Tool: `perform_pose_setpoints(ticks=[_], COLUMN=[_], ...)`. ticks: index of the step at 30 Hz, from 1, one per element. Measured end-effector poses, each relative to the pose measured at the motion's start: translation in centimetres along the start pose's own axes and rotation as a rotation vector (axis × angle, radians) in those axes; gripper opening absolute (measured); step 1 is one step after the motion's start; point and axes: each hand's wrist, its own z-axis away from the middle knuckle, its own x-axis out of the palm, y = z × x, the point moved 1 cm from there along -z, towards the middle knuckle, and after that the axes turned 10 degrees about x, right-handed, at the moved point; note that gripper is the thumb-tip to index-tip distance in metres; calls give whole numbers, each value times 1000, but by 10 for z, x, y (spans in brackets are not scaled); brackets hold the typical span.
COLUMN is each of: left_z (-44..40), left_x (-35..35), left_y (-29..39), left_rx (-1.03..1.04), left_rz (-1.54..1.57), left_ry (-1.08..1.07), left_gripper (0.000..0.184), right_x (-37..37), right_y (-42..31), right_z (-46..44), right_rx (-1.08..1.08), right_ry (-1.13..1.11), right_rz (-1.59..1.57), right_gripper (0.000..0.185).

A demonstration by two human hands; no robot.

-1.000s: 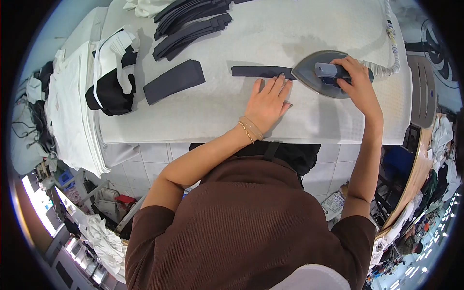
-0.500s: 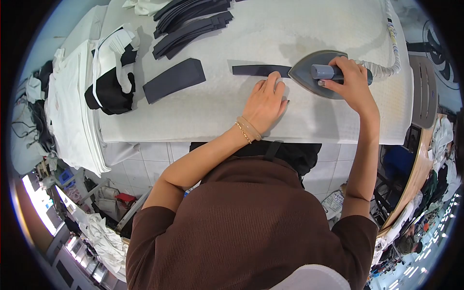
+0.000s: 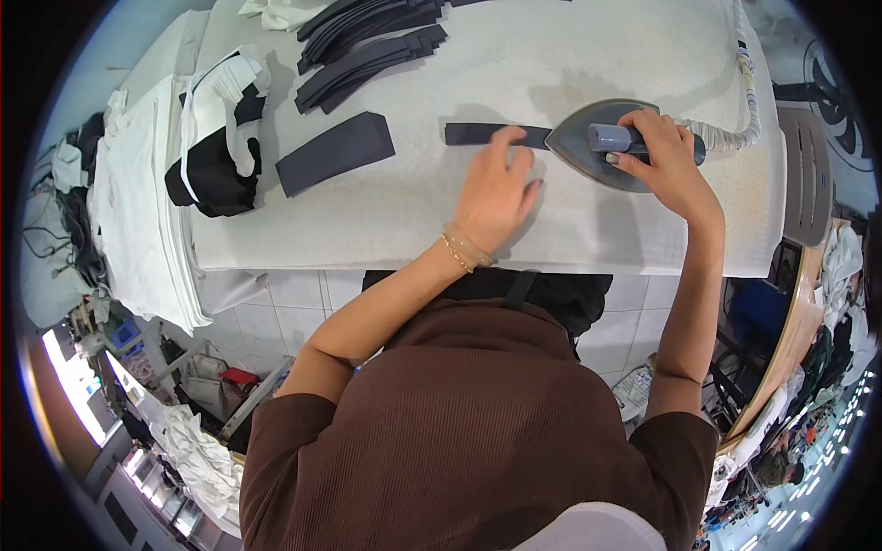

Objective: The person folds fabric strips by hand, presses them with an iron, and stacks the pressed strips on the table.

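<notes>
The right hand [image 3: 672, 165] has its fingers wrapped around the handle of a grey, pointed iron [image 3: 577, 140], its tip at the right end of a narrow dark-grey fabric strip [image 3: 472, 134] on the white cloth-covered surface [image 3: 386, 222]. The blurred left hand [image 3: 494, 197] has loosely parted fingers over the strip, contact unclear.

The left grip [image 3: 494, 195] no longer lies with its fingers [image 3: 504, 154] spread flat near the tip of the iron [image 3: 588, 170]; it is now blurred, the fingers bent, and sits farther left, nearer the middle of the dark strip [image 3: 470, 134]. The iron is slightly farther left along the strip, hiding more of its right end. On the right grip [image 3: 672, 173], the thumb [image 3: 617, 160] now points farther forward, its nail showing.
</notes>
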Motion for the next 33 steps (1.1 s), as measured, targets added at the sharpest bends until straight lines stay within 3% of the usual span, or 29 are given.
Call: perform_pose_setpoints(ticks=[1, 4, 5, 7, 15, 17, 33], left_z=[-1, 1, 2, 7, 7, 6, 13], left_x=[-6, -29, -33, -34, -23, -21, -18], left_y=[0, -11, -19, -39, -64, -67, -71], left_rx=[1, -222, -223, -556, -620, -614, -530], left_rz=[-3, -355, -354, 8, 72, -43, -103], left_ry=[-2, 325, 322, 244, 298, 285, 321], left_gripper=[37, 37, 37, 36, 20, 17, 14], right_x=[0, 0, -1, -2, -2, -2, -5], right_y=[-1, -3, -3, -3, -4, -5, -10], right_z=[0, 0, 1, 1, -1, 0, 0], right_rx=[7, 17, 14, 28, 56, 45, 70], right_ry=[-5, -11, -13, -21, -48, -30, -46], right_rz=[-4, -13, -14, -24, -24, -27, -39], right_gripper=[38, 37, 37, 36, 35, 35, 35])
